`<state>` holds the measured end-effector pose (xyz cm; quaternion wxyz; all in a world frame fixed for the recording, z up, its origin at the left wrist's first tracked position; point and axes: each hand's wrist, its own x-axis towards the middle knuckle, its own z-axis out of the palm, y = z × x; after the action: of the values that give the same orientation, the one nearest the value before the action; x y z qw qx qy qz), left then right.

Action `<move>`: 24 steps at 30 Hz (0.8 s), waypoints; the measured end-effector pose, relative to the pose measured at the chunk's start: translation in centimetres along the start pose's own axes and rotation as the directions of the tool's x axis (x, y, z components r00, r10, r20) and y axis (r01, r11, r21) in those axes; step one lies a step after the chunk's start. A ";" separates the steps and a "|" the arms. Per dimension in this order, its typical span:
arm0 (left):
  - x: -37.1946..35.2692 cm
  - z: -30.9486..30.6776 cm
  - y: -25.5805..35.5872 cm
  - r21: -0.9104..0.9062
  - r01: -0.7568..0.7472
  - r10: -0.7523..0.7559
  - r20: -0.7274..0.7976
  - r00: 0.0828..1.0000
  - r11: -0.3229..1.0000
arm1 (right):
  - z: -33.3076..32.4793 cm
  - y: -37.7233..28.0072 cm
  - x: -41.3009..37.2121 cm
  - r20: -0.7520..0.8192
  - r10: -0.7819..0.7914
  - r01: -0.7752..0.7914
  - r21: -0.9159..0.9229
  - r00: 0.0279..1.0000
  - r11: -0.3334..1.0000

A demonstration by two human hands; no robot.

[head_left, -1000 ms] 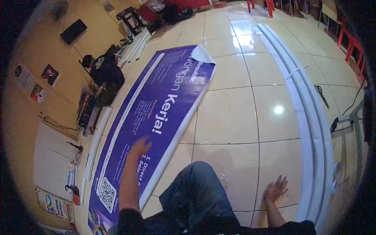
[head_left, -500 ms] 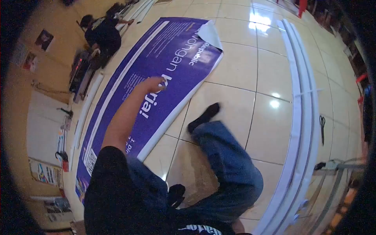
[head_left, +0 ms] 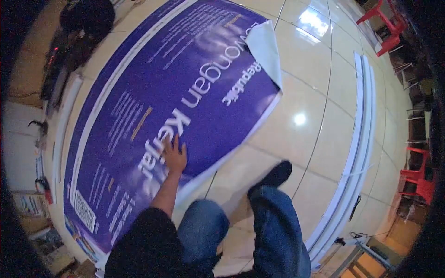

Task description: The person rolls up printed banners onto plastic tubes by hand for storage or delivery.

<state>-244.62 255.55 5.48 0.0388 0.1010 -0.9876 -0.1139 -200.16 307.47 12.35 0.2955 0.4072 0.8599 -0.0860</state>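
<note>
the large purple banner (head_left: 171, 104) lies printed side up on the tiled floor (head_left: 308, 150), ahead and to the left of the person's bent legs, with one far corner turned over so that its pale underside (head_left: 265, 48) shows. the left hand (head_left: 175, 157) is over the white lettering, palm down, fingers loosely spread and grasping nothing; blur makes it hard to say whether it presses on the sheet or hovers just above. the right hand is out of view, so i cannot tell its state. the step in hand looks like reaching across and steadying the sheet — no edge is gripped. as i judge it, the next move calls for a flat, light palm, since dragging fingertips could pucker the print, and for care with the left knee (head_left: 204, 227), which is just beside the banner's long edge. the turned corner is well beyond the fingers, so getting at it would need a longer reach or a shift of the body. the socked foot (head_left: 273, 176) is clear of the sheet, and the long white strips (head_left: 364, 139) lie well apart on the right.
</note>
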 end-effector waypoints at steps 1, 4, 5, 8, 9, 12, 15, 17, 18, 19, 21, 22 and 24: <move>0.6 -0.4 0.5 0.027 0.050 -0.052 0.069 0.996 0.998 | -2.7 -4.1 2.4 -0.023 -0.113 0.113 0.012 0.993 0.993; -0.5 -2.1 -0.5 0.129 0.113 -0.142 0.243 0.960 0.985 | -13.4 -22.9 15.1 -0.098 -0.587 0.591 0.005 0.803 0.807; 1.2 -1.9 0.1 0.109 0.091 -0.112 0.210 0.971 0.990 | -16.9 -29.7 18.1 -0.092 -0.687 0.688 -0.024 0.721 0.726; 1.5 -1.6 -0.4 0.095 0.122 -0.143 0.266 0.953 0.988 | -27.4 -51.3 25.6 -0.160 -0.932 0.885 -0.295 0.326 0.360; 1.7 -1.7 -0.5 0.073 0.103 -0.117 0.224 0.968 0.992 | -29.6 -58.1 27.3 -0.202 -0.918 0.872 -0.298 0.340 0.389; 2.2 -2.1 -0.7 0.074 0.128 -0.145 0.301 0.943 0.989 | -29.9 -73.2 33.8 -0.314 -0.937 0.894 -0.359 0.155 0.268; 1.9 -0.9 -1.4 0.022 0.148 -0.149 0.232 0.961 0.989 | -28.4 -81.8 34.6 -0.178 -0.833 0.761 -0.340 0.524 0.552; 1.6 -1.0 -1.5 -0.007 0.177 -0.172 0.198 0.965 0.984 | -26.8 -83.4 36.9 -0.255 -0.681 0.626 -0.269 0.686 0.732; 1.6 -1.3 -1.4 -0.010 0.215 -0.209 0.201 0.957 0.976 | -28.4 -83.7 37.9 -0.206 -0.625 0.567 -0.280 0.753 0.775; 1.9 -1.5 -1.4 -0.022 0.206 -0.197 0.205 0.959 0.978 | -27.4 -82.9 46.4 -0.436 -0.733 0.566 -0.465 0.523 0.680; 1.7 -2.3 -1.0 -0.036 0.228 -0.215 0.217 0.952 0.973 | -34.2 -80.6 45.9 -0.512 -0.695 0.843 0.119 0.505 0.524; 1.9 -2.7 -0.7 -0.020 0.226 -0.216 0.226 0.950 0.974 | -36.7 -78.8 46.6 -0.588 -0.646 0.828 0.075 0.487 0.556; 2.2 -2.5 -0.8 -0.002 0.228 -0.223 0.208 0.953 0.974 | -41.2 -72.7 52.5 -0.649 -0.660 0.909 0.126 0.378 0.397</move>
<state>-246.35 253.78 7.84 -0.0756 0.2001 -0.9667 -0.1404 -298.73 310.12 8.65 -0.1282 -0.0077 0.9403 -0.3152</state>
